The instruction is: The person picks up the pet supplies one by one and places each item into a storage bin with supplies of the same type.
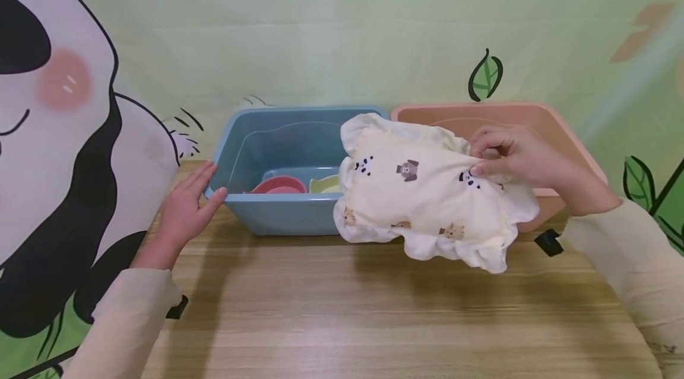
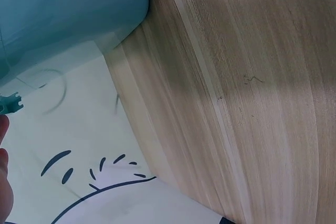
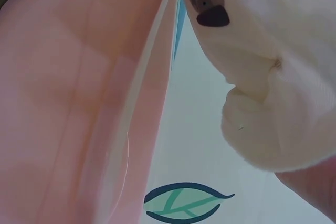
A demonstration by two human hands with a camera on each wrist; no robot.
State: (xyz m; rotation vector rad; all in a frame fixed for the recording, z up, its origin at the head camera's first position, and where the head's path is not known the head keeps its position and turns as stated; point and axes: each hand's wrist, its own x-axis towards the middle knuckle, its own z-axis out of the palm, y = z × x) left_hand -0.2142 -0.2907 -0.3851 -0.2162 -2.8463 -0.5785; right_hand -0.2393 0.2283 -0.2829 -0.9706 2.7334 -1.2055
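Note:
My right hand pinches a small cream pillow with a ruffled white edge and printed animal faces. The pillow hangs tilted in front of the pink bin and covers the right part of the blue bin. In the right wrist view the pillow fills the right side, beside the pink bin's wall. At the blue bin's left rim rests my left hand, its fingers extended. Inside the blue bin lie a red item and a pale yellow-green item, both partly hidden.
Both bins stand side by side on a wood-grain table. Right behind them hangs a green backdrop printed with leaves, with a large panda figure at the left.

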